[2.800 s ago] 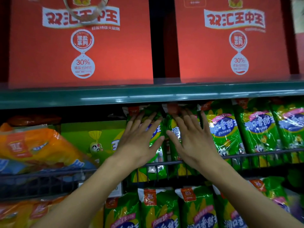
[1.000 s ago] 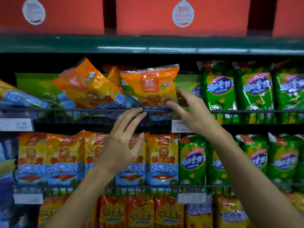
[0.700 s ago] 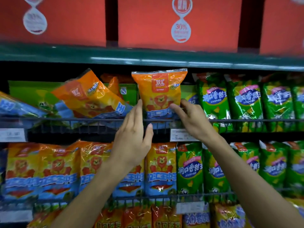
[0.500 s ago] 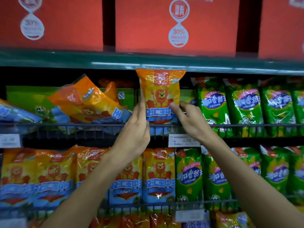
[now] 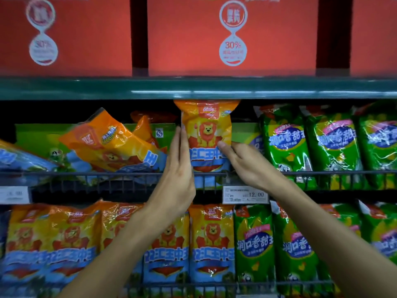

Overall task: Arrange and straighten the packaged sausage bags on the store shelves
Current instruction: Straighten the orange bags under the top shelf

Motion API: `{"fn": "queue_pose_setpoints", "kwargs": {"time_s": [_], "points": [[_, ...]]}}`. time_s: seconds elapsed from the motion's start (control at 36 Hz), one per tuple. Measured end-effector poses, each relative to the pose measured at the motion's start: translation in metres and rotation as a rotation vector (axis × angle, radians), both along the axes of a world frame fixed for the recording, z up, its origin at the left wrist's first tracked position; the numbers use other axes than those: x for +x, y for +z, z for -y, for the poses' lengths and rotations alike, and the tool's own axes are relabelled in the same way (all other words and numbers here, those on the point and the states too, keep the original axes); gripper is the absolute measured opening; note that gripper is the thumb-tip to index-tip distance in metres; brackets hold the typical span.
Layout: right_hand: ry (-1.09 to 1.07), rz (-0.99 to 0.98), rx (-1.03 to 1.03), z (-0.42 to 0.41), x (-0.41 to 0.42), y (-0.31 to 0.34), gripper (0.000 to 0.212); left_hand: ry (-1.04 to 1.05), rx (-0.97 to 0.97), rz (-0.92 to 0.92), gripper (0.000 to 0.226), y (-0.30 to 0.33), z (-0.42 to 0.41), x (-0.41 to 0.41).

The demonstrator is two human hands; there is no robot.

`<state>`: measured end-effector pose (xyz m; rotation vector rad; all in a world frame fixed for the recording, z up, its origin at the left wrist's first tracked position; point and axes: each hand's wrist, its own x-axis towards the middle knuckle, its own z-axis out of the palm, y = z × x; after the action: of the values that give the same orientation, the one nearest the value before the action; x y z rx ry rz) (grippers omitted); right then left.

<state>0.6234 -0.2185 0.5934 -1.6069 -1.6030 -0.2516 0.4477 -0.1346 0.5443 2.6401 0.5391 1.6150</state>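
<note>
Upright orange lion bag [image 5: 207, 134] on the middle shelf behind the wire rail [image 5: 107, 173], top bent under the green shelf edge [image 5: 193, 88]. Flat left hand [image 5: 179, 168] pressed to its left side, right hand [image 5: 247, 163] pinching its right edge. Toppled orange bag [image 5: 107, 140] slanting just left; green bags [image 5: 285, 136] standing right.

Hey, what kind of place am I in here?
Most likely a grocery store aisle: rows of green plastic snack bags behind a dark wire shelf rail, and a white price tag reading 12.00.
</note>
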Motion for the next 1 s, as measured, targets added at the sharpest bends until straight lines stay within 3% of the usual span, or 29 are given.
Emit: {"fn": "queue_pose_setpoints", "kwargs": {"time_s": [0.11,0.22,0.31,0.42,0.47,0.64,0.86,1.0], "points": [[-0.023,0.000,-0.096,-0.007,0.004,0.005,0.057,0.077,0.277,0.021,0.086,-0.004,0.000,-0.006],[-0.061,0.010,-0.117,-0.012,0.007,0.008,0.057,0.163,0.223,-0.199,0.061,-0.002,-0.006,-0.005],[-0.058,0.022,-0.040,-0.014,0.014,0.003,0.057,0.227,0.238,-0.206,0.064,0.002,-0.005,-0.001],[-0.024,0.045,0.098,-0.016,0.022,-0.002,0.036,0.293,0.281,-0.242,0.068,0.009,-0.003,0.004],[-0.028,0.056,0.108,-0.018,0.020,-0.003,0.048,0.334,0.277,-0.266,0.070,0.009,-0.006,0.005],[0.033,0.040,0.028,-0.027,0.014,-0.001,0.050,0.433,0.262,-0.250,0.073,0.006,-0.011,0.009],[0.003,0.038,-0.041,-0.011,0.019,-0.005,0.051,0.378,0.304,-0.329,0.070,0.007,-0.011,0.005],[-0.034,0.029,-0.049,-0.006,0.021,-0.006,0.063,0.161,0.250,-0.291,0.058,-0.006,-0.007,-0.014]]}}
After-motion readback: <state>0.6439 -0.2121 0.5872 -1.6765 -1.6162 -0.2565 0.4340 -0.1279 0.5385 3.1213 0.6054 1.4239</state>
